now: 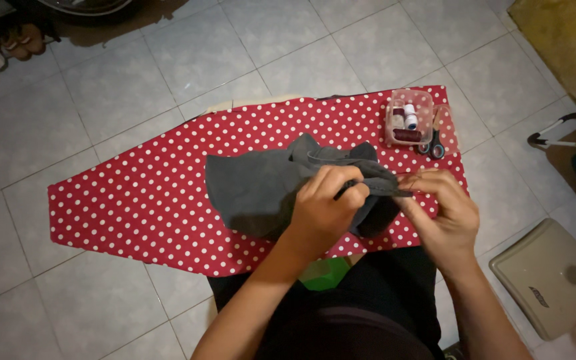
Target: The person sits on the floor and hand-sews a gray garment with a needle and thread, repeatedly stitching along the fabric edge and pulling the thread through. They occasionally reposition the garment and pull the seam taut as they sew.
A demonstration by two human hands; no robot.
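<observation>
A dark grey garment (261, 187) lies bunched on a red ironing board cover with white dots (135, 200). My left hand (325, 210) grips a folded edge of the garment, fingers curled over it. My right hand (445, 213) pinches the same edge just to the right, thumb and forefinger closed at the seam. Whether a needle is between those fingers is too small to tell. Both hands hover over the board's near right part.
A clear plastic box (409, 119) with thread spools sits at the board's far right, scissors (435, 147) beside it. A beige stool (548, 277) stands on the tiled floor at right. Shoes (1, 47) lie at top left. A green object (325, 273) shows under the board.
</observation>
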